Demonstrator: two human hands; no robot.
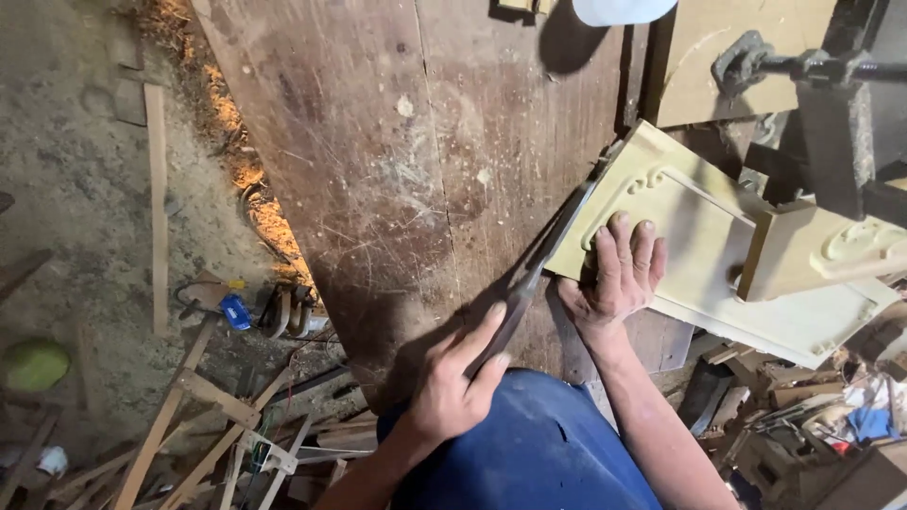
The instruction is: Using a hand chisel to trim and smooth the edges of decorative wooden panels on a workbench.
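Left grip: your left hand (452, 382) is closed round the near end of a long dark flat tool (534, 269), a file or rasp by its look, forefinger laid along the blade, probably to steer it.
Tool: it runs up and away from you, its far part lying against the left edge of the pale carved panel (699, 246).
Right grip: your right hand (616, 274) holds nothing; it lies flat and spread on the panel's near left corner, fingers toward the carved scroll, likely pressing the wood down so that it cannot shift.
Panel: it rests tilted on the right side of the dark scratched desk (378, 179), its right part overhanging.
Clamp: a metal clamp (812, 85) stands over the panel's far right, and a second pale carved block (822, 250) sits on top of the panel, crowding that side.
Beyond: a white rounded object (619, 9) lies at the desk's far edge.
Floor: wood offcuts (208, 425), sawdust and a green round thing (33, 364) lie to your left; scraps pile up at the right.
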